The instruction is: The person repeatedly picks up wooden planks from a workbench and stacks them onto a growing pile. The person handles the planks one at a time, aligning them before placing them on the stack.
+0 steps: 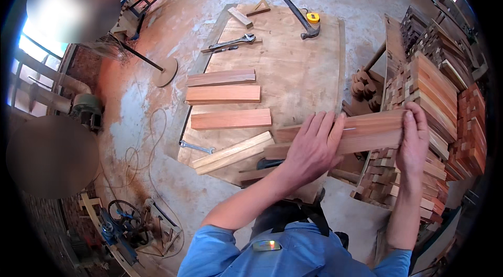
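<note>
Two long reddish-brown wooden boards (374, 124) lie edge to edge across my hands above the table's near right part, their left ends slightly staggered. Over their middle, my left hand (314, 143) is closed, fingers bent over the far edge. At their right end my right hand (413, 138) grips them between thumb and fingers. To the left, several planks rest on the plywood-topped table (298, 67): a pinkish plank (230, 119), an orange-toned plank (223, 93), a brownish plank (221, 77) and a pale plank (233, 152).
A claw hammer (301, 17), yellow tape measure (313, 18), adjustable wrench (231, 41), small try square (259, 8) and spanner (197, 146) lie on the table. Stacked wood blocks (419, 93) rise at right. A fan stand (162, 71) and loose cable (152, 146) occupy the left floor.
</note>
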Tool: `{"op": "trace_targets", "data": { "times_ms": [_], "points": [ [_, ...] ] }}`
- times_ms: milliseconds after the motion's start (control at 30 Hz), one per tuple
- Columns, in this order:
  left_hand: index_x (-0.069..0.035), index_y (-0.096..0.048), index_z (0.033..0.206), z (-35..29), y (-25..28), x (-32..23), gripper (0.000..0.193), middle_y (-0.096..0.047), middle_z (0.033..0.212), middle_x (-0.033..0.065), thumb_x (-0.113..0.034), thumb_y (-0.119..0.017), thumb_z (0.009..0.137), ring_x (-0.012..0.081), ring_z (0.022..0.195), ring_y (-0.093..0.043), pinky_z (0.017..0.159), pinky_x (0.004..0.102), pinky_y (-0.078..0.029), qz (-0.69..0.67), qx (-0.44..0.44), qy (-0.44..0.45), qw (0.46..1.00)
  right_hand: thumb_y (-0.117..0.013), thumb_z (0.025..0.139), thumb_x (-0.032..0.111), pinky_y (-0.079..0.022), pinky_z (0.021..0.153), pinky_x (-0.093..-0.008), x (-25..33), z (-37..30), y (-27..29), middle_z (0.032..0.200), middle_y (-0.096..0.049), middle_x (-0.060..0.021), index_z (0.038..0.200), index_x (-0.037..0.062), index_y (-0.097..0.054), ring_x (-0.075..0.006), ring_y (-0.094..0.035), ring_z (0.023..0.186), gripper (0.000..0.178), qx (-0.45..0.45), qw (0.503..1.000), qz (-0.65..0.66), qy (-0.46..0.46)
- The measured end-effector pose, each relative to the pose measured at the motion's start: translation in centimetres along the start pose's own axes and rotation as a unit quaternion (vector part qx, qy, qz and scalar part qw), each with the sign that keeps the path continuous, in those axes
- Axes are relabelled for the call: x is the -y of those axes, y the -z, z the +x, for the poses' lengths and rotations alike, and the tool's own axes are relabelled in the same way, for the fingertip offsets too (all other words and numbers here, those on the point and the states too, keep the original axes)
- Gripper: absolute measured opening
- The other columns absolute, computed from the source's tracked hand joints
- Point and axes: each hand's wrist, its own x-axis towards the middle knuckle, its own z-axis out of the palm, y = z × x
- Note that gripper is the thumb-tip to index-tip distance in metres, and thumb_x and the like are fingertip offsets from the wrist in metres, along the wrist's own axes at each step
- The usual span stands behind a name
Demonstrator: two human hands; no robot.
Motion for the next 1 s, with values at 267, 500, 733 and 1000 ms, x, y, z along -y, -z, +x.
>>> {"op": "trace_targets", "data": {
  "times_ms": [267, 500, 733, 1000],
  "points": [
    [0.001, -0.045, 0.137, -0.2, 4.6, 10.5, 0.076, -0.058, 0.11, 0.0185, -0.033, -0.079, 0.078, 0.0373, 0.102, -0.06, 0.088, 0.0433, -0.05, 0.031, 0.173, -0.008, 0.984, -0.053, 0.105, 0.016, -0.048, 0.091, -0.0278, -5.5, -1.5, -10.4, 0.11, -0.065, -0.0053, 0.122, 0.005, -0.06, -0.0122, -0.06, 0.1, 0.021, -0.025, 0.989, 0.103, -0.104],
    [-0.006, -0.052, 0.126, 1.5, 7.5, 25.9, 0.053, -0.062, 0.107, 0.0172, -0.023, -0.074, 0.082, 0.038, 0.101, -0.062, 0.086, 0.0465, -0.052, 0.105, 0.21, 0.059, 0.97, -0.053, 0.104, 0.018, -0.057, 0.086, -0.0351, -6.4, -4.0, -9.1, 0.129, -0.06, -0.0145, 0.143, -0.0001, -0.047, -0.0208, -0.061, 0.116, 0.043, -0.018, 0.985, -0.015, -0.173],
    [-0.005, -0.046, 0.135, -0.3, 9.3, 44.6, 0.068, -0.061, 0.119, 0.0205, -0.025, -0.078, 0.079, 0.0405, 0.113, -0.057, 0.098, 0.0469, -0.046, 0.201, 0.253, 0.125, 0.938, -0.058, 0.103, 0.027, -0.057, 0.067, -0.028, -9.1, -11.7, 1.2, 0.1, -0.068, -0.006, 0.118, 0.0084, -0.061, -0.0139, -0.066, 0.084, 0.024, -0.106, 0.939, -0.076, -0.318],
    [-0.004, -0.047, 0.136, -1.4, 4.9, 47.9, 0.075, -0.061, 0.128, 0.0182, -0.027, -0.083, 0.074, 0.0358, 0.122, -0.056, 0.104, 0.0434, -0.045, 0.217, 0.347, 0.149, 0.9, -0.056, 0.103, 0.027, -0.057, 0.062, -0.0283, -9.7, -17.5, 3.3, 0.093, -0.067, -0.0054, 0.11, 0.0086, -0.063, -0.0141, -0.066, 0.076, 0.02, -0.155, 0.9, -0.126, -0.387]
  ]
}}
